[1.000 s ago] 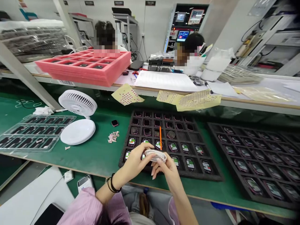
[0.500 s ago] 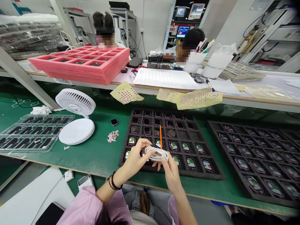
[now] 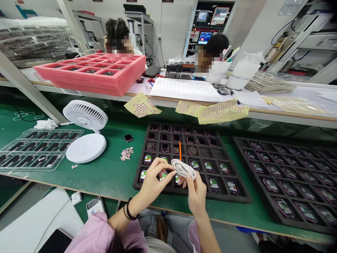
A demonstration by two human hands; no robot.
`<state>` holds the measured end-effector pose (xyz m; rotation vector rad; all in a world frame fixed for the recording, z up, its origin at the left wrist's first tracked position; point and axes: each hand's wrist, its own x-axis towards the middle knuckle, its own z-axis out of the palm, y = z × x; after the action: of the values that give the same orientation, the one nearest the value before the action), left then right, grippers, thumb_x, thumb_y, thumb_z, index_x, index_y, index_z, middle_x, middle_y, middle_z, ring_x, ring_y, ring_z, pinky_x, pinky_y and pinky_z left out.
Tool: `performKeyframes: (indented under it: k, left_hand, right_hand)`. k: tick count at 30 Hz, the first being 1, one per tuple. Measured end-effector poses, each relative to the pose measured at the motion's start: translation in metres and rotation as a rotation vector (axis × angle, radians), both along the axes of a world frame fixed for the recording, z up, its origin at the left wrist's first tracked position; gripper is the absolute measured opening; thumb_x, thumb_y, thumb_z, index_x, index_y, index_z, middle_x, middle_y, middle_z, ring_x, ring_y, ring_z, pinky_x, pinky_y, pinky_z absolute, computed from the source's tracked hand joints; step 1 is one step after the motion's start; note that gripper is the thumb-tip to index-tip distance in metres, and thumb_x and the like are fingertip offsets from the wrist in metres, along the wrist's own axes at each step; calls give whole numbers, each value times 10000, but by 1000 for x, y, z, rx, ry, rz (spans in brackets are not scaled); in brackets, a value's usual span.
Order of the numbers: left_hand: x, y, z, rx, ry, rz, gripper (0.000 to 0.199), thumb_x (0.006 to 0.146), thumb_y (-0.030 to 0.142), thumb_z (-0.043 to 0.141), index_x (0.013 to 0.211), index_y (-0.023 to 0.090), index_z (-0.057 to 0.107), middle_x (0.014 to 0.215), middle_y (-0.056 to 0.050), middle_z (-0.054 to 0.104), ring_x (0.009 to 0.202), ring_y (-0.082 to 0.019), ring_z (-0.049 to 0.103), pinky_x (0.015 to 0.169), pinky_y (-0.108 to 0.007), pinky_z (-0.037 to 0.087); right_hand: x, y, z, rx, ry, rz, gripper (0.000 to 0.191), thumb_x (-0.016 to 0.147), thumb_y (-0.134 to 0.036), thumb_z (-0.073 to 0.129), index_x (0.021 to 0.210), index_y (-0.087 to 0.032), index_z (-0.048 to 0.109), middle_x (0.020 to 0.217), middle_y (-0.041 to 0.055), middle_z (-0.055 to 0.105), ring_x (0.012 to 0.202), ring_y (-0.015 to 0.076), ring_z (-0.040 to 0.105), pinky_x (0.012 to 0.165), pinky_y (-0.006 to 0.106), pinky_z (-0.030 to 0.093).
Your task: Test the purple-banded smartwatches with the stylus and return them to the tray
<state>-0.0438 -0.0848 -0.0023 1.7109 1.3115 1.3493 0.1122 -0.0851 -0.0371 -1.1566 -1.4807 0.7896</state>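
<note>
A white cable [image 3: 184,169], wound into a flattened coil, is held over the near part of a black foam tray [image 3: 223,182]. My right hand [image 3: 197,191] grips the coil's right end between thumb and fingers. At its left end, the thumb and forefinger of my left hand [image 3: 158,177] are pinched together on the cable; the exact spot between the fingertips is too small to make out. Beneath my hands, smartwatches [image 3: 195,164] sit in the tray's compartments, several with lit screens. An orange stick [image 3: 180,149] rises just behind the coil, its lower end hidden.
To the right lies a second foam tray [image 3: 267,172] of watches. A single watch [image 3: 128,137] and small pale strips [image 3: 126,153] lie left, near a white fan [image 3: 85,114] and clear plastic tray [image 3: 31,149]. A pink foam tray [image 3: 116,82] stands on the shelf; two people sit beyond.
The coiled cable has shifted right and tilted, its right end lower. My left hand has let go of the coil's side and now pinches at its left end.
</note>
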Motion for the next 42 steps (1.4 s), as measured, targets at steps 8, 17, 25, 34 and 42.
performKeyframes:
  k: [8, 17, 25, 34, 42]
  left_hand:
    - [-1, 2, -1, -111, -103, -61, 208, 853, 364, 616, 919, 190, 708, 851, -51, 581, 679, -127, 521, 564, -230, 431]
    - [-8, 3, 9, -248, -120, -130, 173, 830, 345, 631, 856, 177, 663, 804, -29, 585, 677, -123, 510, 586, -238, 383]
    - [-7, 6, 3, -464, -417, -217, 305, 724, 426, 726, 821, 154, 629, 664, 35, 485, 566, -76, 412, 524, -218, 320]
    - [-4, -2, 10, -713, -720, -451, 524, 763, 393, 692, 1253, 239, 590, 1058, -70, 589, 521, -37, 424, 431, -206, 307]
    - [-5, 4, 2, -495, -382, -236, 343, 742, 459, 700, 858, 138, 657, 632, 13, 601, 404, -45, 419, 399, -188, 324]
  right_hand:
    - [-2, -2, 0, 128, -164, -30, 254, 947, -354, 414, 958, -176, 594, 615, 2, 665, 500, 144, 609, 514, 231, 473]
    - [-4, -5, -2, 158, -186, 10, 250, 961, -315, 395, 999, -172, 596, 687, 32, 687, 570, 149, 647, 544, 230, 499]
    - [-5, -6, 0, 180, -207, -29, 245, 950, -329, 407, 985, -177, 595, 660, 24, 688, 541, 156, 640, 529, 240, 487]
    - [0, -2, -3, 259, -272, -162, 253, 962, -336, 399, 997, -172, 589, 683, 36, 703, 523, 158, 639, 506, 240, 473]
    - [-6, -7, -1, 375, -282, -99, 216, 958, -282, 410, 1013, -183, 594, 840, 81, 746, 559, 178, 673, 541, 271, 502]
